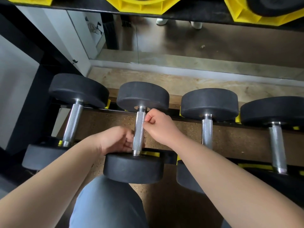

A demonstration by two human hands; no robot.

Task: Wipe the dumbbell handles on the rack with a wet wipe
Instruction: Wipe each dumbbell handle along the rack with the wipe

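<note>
Several black dumbbells with knurled steel handles lie on the low rack (171, 157). Both my hands are at the second dumbbell handle (139, 129) from the left. My left hand (117, 140) wraps its fingers around the lower part of that handle, just above the near weight head (134, 168). My right hand (158, 125) is curled into a loose fist, its thumb and fingertips pressed together against the handle's upper right side. No wet wipe shows in either hand.
Dumbbell handles lie to the left (73, 124) and right (207, 132), another further right (278, 147). An upper shelf with yellow cradles (144, 5) overhangs. A mirror (181, 40) stands behind the rack. My knee in grey fabric (107, 203) is below.
</note>
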